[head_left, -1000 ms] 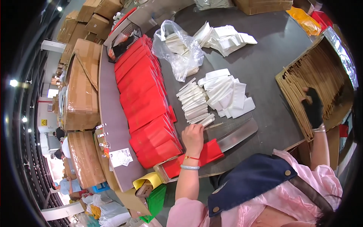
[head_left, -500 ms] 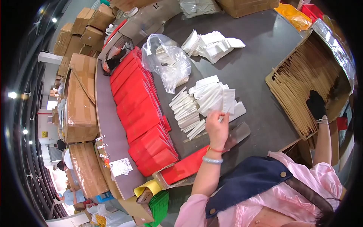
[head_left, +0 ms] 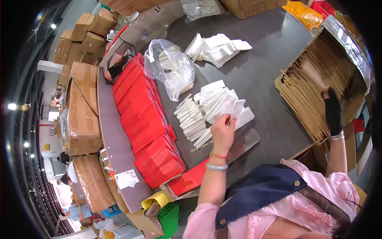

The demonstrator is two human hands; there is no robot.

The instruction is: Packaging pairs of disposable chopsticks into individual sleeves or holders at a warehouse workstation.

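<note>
My left hand (head_left: 222,135) is over a pile of white paper packets (head_left: 217,97), thumb and fingers pinched on the edge of a thin white packet (head_left: 234,109). Left of that pile lies a stack of narrow white packets (head_left: 189,119). In a black fingerless glove, my right hand (head_left: 332,109) reaches into an open cardboard box (head_left: 364,59) at the right. Its fingertips grip one end of a flat light-brown strip (head_left: 313,75), tilted above rows of thin brown strips (head_left: 296,93). The strips' exact kind cannot be made out.
Overlapping red sleeves (head_left: 141,111) line the table's left side. A clear plastic bag (head_left: 181,73) and another white packet pile (head_left: 217,47) lie farther back. Near the front edge sit a red sleeve (head_left: 189,179) and a translucent strip (head_left: 250,141). A green basket (head_left: 169,217) stands below.
My right hand has turned upward in the box and now holds a light-brown strip. My left hand stays at the white pile, with the pinched packet's edge slightly raised.
</note>
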